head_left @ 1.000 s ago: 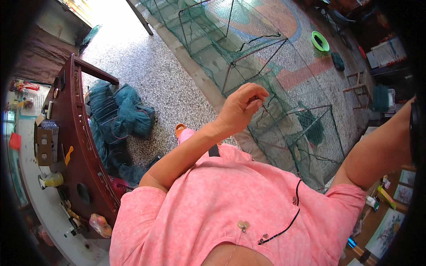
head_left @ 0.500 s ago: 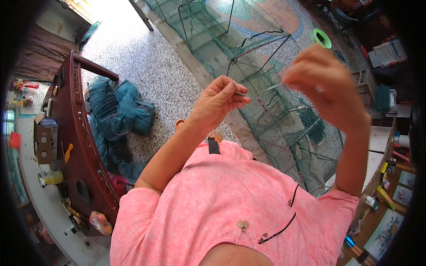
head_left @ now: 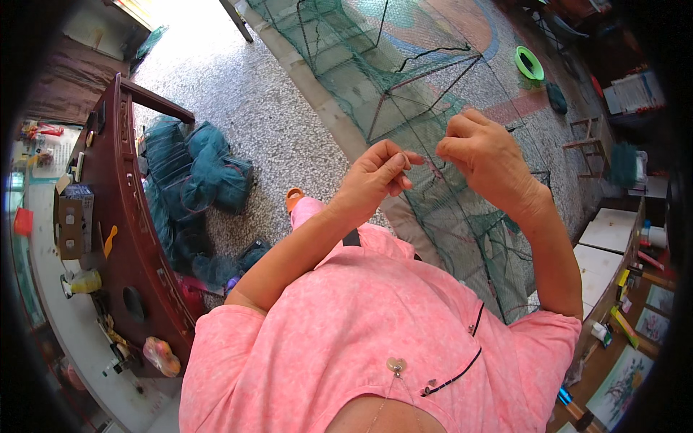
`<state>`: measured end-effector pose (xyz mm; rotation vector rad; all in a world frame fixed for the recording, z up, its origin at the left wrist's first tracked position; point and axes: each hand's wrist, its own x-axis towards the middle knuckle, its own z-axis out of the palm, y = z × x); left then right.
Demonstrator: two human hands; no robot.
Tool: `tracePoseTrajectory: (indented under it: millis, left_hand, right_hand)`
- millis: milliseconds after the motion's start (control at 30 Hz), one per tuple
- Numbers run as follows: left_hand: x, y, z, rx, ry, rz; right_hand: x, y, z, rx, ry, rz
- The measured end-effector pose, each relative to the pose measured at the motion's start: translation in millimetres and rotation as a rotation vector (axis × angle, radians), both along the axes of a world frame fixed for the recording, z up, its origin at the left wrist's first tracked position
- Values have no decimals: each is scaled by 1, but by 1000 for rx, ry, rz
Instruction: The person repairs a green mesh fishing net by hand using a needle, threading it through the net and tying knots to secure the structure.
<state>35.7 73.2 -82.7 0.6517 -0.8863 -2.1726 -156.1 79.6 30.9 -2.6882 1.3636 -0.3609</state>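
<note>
My left hand (head_left: 374, 177) is raised in front of my chest, thumb pressed to the fingers in a pinch. Whatever sits between them is too small to name. A short way to its right, my right hand (head_left: 491, 160) is also closed, thumb and fingertips together, pointing toward the left hand. What it holds, if anything, is hidden by the fingers. Below both hands stretches a long green mesh net trap (head_left: 415, 119) with dark frame rods, lying across the floor. The hands appear to hover above the netting, apart from each other.
Bundled blue-green netting (head_left: 216, 173) lies on the speckled floor (head_left: 281, 108) at the left, beside a dark red wooden table (head_left: 148, 238). A bright green bowl (head_left: 530, 63) and a small wooden stool (head_left: 588, 148) stand at far right. Pictures and small items fill a brown surface (head_left: 613, 346) at lower right.
My right hand has come down and left, closer to my left hand; the thin pale piece visible at its fingertips earlier no longer shows. My left hand has shifted slightly right and lower.
</note>
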Motion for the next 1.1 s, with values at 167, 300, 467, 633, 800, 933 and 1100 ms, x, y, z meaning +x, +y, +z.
tracePoseTrajectory:
  millis: [167, 300, 467, 633, 800, 933, 1100]
  left_hand:
    - [-3, 3, -15, 313, 230, 3]
    - [-7, 10, -28, 537, 434, -33]
    - [-10, 11, -23, 366, 275, 2]
    - [-9, 11, 1, -283, 12, 145]
    - [-10, -7, 21, -1299, -395, 336]
    - [-12, -11, 27, -1197, -396, 260]
    - [-14, -12, 22, -1091, -348, 256]
  right_hand:
    - [8, -1, -4, 109, -148, 1]
    - [24, 3, -8, 227, -234, -38]
    - [31, 3, -24, 49, -105, 19]
    - [72, 15, -3, 71, -509, 207]
    - [76, 10, 34, 294, -1174, 166]
    - [54, 0, 69, 130, -1247, 131]
    - [46, -9, 105, 255, -1452, 232]
